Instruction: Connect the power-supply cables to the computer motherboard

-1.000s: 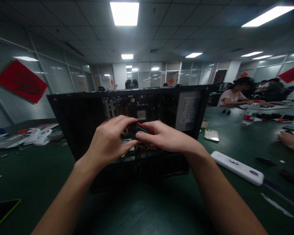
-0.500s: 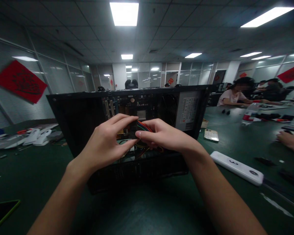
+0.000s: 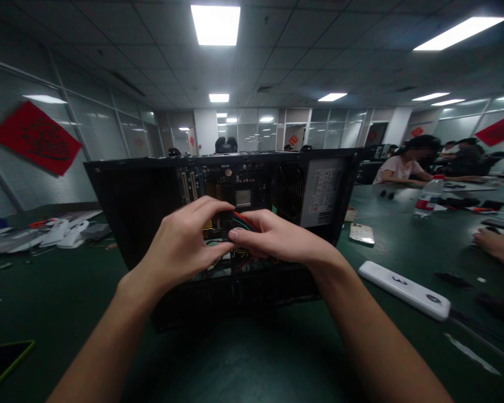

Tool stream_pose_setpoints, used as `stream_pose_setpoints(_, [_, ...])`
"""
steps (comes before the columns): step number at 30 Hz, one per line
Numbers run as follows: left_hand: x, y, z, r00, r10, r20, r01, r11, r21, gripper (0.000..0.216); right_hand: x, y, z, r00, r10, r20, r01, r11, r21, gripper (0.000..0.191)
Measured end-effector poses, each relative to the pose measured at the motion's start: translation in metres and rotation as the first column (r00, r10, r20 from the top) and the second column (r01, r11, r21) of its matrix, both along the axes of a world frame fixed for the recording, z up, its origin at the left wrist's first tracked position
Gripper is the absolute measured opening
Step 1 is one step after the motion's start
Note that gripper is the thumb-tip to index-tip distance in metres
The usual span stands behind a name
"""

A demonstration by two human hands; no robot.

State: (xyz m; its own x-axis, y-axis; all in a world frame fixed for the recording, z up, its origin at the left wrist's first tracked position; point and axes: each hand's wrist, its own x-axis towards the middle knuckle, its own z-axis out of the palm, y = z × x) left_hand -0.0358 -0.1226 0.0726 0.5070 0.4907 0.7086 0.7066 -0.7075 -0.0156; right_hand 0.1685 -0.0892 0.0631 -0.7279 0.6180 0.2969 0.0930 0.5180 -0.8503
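Observation:
An open black computer case lies on its side on the dark green table, its motherboard, fan and power supply exposed. Both hands reach into it. My left hand is curled, thumb and forefinger pinched toward the middle of the case. My right hand is closed around a bundle of red, green and orange wires. The fingertips of both hands meet at the wires; what the left pinches is hidden.
A white power strip lies right of the case, a phone behind it, and a green-edged phone at the front left. White parts clutter the far left. A water bottle and seated people are at the right; another person's hand rests there.
Both hands stay at the wire bundle with only a small shift to the left; the right thumb has slid slightly closer to the left hand's fingertips.

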Motion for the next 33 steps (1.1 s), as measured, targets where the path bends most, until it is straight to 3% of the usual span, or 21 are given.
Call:
stream_pose_setpoints(22, [0.002,0.000,-0.001,0.980,-0.038,0.197,0.052,0.996,-0.066,0.049,-0.001,-0.011,0.006,0.998,0.012,-0.064,-0.012,1.000,0.000,0.032])
stream_pose_setpoints(28, [0.003,0.000,-0.004,0.948,-0.101,0.302,0.152,0.977,-0.152,0.053,-0.003,-0.014,0.007,0.994,0.027,-0.101,-0.030,0.999,-0.029,0.032])
stream_pose_setpoints(33, [0.006,-0.001,-0.005,0.887,-0.183,0.424,0.286,0.939,-0.194,0.057,-0.005,-0.017,0.006,0.976,0.124,-0.177,-0.147,0.981,-0.125,0.034])
